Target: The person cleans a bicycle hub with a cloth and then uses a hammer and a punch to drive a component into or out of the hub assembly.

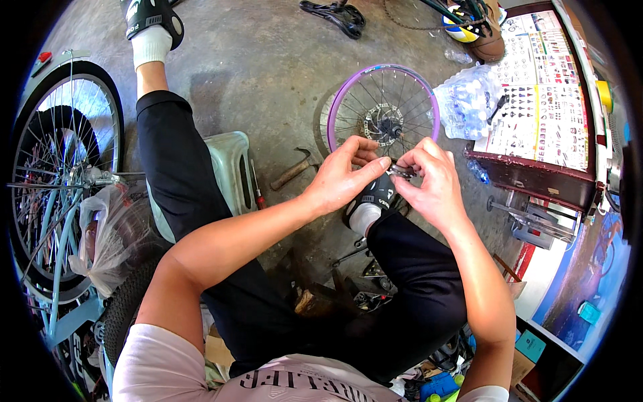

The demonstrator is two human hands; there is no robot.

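My right hand pinches a small dark metal part above my right shoe. My left hand is beside it with fingers curled and thumb tip against the part; its exact grip is partly hidden. Behind both hands lies a purple-rimmed wheel with a disc rotor at its hub. A hammer and a red-handled screwdriver lie on the concrete floor left of my hands.
A pale plastic stool sits by my left leg. A bicycle with spoked wheels stands at left. At right are a wooden cabinet and wrapped water bottles. A saddle and balls lie at the back.
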